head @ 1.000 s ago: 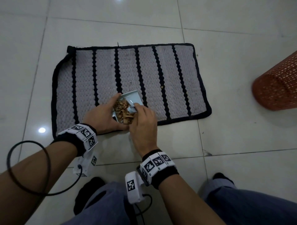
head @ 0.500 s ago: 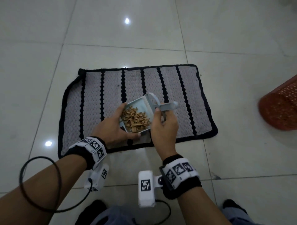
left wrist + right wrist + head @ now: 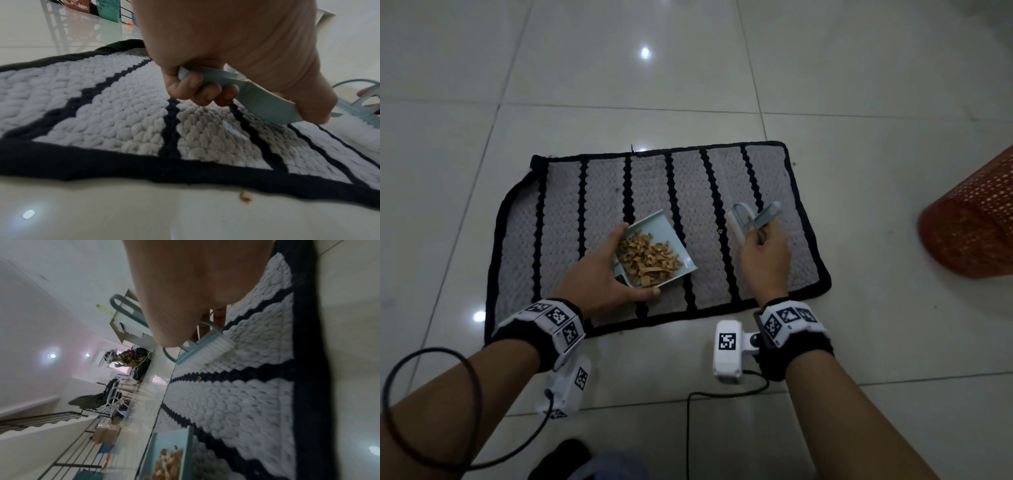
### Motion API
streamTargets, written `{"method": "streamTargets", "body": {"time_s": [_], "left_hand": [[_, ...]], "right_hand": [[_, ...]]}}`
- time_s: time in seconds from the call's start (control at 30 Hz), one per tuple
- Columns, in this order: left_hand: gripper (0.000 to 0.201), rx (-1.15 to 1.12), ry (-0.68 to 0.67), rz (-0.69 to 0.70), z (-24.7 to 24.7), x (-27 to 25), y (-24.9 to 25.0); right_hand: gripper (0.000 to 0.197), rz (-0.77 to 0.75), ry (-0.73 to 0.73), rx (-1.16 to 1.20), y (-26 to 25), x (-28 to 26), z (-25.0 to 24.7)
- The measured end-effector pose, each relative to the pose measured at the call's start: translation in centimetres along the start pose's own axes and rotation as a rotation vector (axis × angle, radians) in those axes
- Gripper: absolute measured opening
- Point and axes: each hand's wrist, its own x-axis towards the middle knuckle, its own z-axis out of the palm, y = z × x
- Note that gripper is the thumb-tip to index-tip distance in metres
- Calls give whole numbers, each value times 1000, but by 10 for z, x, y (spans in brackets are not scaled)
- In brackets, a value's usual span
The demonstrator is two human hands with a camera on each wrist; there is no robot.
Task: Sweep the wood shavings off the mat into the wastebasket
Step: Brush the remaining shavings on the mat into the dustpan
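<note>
Mat [image 3: 592, 219] lies flat on glossy pale floor tiles [image 3: 619, 75]: rectangular, chunky knitted grey-white pile, black zigzag stripes running near to far, black fabric border. Dustpan [image 3: 671, 236] is small, pale blue, smooth plastic, square with low walls, held above the mat's middle and tilted. Wood shavings [image 3: 647, 258] are heaped in it, tan, curled, flaky. One stray shaving [image 3: 719, 231] sits on the mat between dustpan and brush; another crumb [image 3: 245, 197] lies on the tile just off the mat's near edge.

Left hand [image 3: 599, 274] grips the dustpan at its near left corner, thumb along the near wall, fingers curled under the pan's base in the left wrist view. Forearm comes in from near left.

Right hand [image 3: 765, 253] is closed on the brush [image 3: 751, 219] handle, fingers wrapped round it, knuckles up, over the right part of the mat. Brush is pale blue plastic with a looped handle and a short block of white bristles; bristles touch or hover just over the pile, cannot tell which.

Wastebasket [image 3: 972, 226] is on the tile to the right, well apart from the mat, orange-red perforated plastic mesh, round, partly cut off by the frame edge.

Both wrists wear black bands with white marker blocks [image 3: 787, 320]; black cables [image 3: 431, 411] trail near.
</note>
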Motion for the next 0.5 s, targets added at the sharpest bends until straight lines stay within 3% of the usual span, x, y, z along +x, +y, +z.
{"method": "streamTargets", "body": {"time_s": [0.17, 0.33, 0.5], "left_hand": [[127, 158, -59, -6, -3, -8, 0], [128, 210, -117, 17, 4, -3, 14], [124, 342, -144, 59, 17, 17, 35]], "right_hand": [[18, -125, 7, -158, 17, -15, 16], [17, -104, 97, -169, 13, -17, 12], [16, -113, 41, -206, 9, -14, 5]]}}
